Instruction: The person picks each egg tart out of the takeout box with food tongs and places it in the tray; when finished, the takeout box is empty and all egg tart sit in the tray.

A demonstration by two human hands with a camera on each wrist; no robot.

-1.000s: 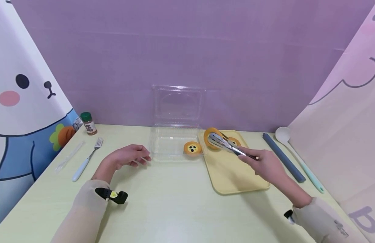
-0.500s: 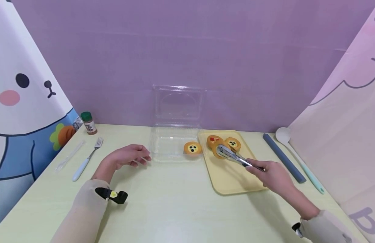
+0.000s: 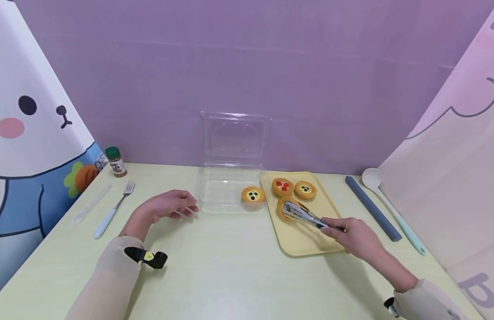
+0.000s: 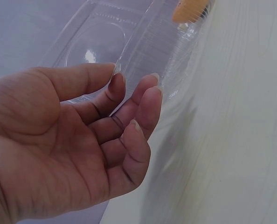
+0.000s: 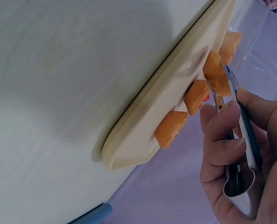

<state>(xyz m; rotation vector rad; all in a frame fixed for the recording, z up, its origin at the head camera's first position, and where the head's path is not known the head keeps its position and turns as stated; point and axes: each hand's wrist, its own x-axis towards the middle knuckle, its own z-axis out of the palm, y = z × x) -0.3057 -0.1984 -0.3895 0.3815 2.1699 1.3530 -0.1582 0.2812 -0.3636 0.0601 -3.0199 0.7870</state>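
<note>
My right hand (image 3: 356,238) grips metal tongs (image 3: 304,214), whose tips pinch an egg tart (image 3: 282,208) over the left part of the yellow tray (image 3: 311,242). Its top is mostly hidden by the tongs. Behind it on the tray sit a tart with red topping (image 3: 283,187) and a tart with dark dots (image 3: 305,190). Another dotted tart (image 3: 253,194) lies in the right side of a clear plastic container (image 3: 218,189), its lid raised. Near the container's left edge my left hand (image 4: 78,140) holds nothing, fingers loosely bent; whether they touch the plastic I cannot tell.
On the left are a green-capped jar (image 3: 116,162), a fork (image 3: 114,209) with a pale handle and a clear wrapped utensil (image 3: 90,205). To the tray's right lie a blue-grey bar (image 3: 372,208) and a spoon (image 3: 392,209) with a mint handle. A purple backdrop (image 3: 247,66) stands behind.
My right hand has moved toward me and slightly right with the tongs and tart. The tart has come down toward the tray's front, uncovering the red-topped one. My left hand has stayed still.
</note>
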